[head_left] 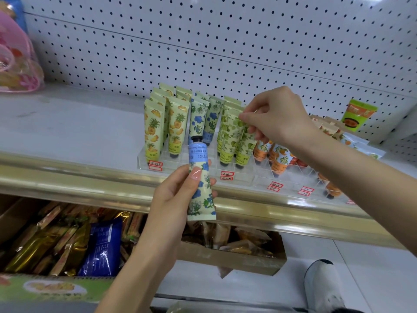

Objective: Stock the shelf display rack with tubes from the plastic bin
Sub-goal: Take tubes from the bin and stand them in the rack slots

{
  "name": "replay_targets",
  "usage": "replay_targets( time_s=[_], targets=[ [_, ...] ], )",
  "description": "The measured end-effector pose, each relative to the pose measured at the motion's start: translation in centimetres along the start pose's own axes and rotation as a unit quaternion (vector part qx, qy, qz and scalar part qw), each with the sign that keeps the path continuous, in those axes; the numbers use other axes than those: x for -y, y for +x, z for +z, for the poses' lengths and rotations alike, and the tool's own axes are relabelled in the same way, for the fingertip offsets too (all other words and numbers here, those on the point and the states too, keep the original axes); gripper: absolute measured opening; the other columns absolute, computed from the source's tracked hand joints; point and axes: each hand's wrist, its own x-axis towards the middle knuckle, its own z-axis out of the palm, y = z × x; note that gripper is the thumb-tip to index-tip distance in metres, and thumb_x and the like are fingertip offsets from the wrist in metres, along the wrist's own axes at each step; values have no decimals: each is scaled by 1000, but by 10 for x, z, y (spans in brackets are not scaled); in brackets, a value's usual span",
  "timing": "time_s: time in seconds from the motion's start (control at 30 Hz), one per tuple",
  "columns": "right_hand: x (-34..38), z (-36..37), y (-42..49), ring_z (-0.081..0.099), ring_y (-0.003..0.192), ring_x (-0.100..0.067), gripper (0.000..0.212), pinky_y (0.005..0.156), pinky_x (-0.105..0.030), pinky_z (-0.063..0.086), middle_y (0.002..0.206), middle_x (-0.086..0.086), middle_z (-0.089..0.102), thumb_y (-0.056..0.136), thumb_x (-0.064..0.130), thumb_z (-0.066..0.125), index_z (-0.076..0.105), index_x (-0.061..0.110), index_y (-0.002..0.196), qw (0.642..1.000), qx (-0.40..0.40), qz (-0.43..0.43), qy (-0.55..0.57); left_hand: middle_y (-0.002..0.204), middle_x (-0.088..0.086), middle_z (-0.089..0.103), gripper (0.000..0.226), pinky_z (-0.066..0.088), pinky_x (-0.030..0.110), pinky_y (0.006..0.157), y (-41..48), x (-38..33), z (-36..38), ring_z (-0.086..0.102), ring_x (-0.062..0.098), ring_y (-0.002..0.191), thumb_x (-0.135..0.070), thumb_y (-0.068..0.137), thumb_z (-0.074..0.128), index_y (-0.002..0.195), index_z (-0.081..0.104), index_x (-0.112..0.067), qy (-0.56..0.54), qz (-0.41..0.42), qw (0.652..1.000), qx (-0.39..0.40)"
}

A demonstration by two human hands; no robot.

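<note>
Now: we are at the putting-in step, with one tube ready to go and one row to tidy.
Left hand: our left hand (178, 195) wraps its fingers and thumb round the blue flower tube (200, 188), just in front of the clear rack (246, 175).
Blue flower tube: its black cap points at the clear rack and its flat end points back at us.
Right hand: our right hand (277, 118) pinches the top of a green leaf tube (230, 132) that stands in the clear rack, near the middle.
Blue row: a few blue tubes (198, 118) stand cap down in the clear rack, right behind the one we hold.
Other rows: pineapple tubes (153, 129) stand at the clear rack's left end, and orange tubes (277, 159) lean near its right end.
Plastic bin: we cannot see it.
How far: we think much of the clear rack is full, but some front holes look free.
Do it well: we think we should first stand the green leaf tube straight and let go, so it does not bump the ones beside it.
Next bit: then we should turn our tube cap down, line it up with the blue row, and push it gently into a free front hole.
Watch out: the tubes stand close together, so a quick push could knock one over.
</note>
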Motion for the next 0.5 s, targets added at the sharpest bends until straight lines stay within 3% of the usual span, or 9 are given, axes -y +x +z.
replay_targets(
  time_s=[0.5],
  targets=[
    [-2,3,-1,51,34,-3,19,39,-17,47,54,-3,61,89,13,64,64,11,70,999,-18,6,28,80,-1,71,34,50,28,62,2,2,0,65,13,73,-41,76,57,102,71,-26,5,3,1000,6]
  ],
)
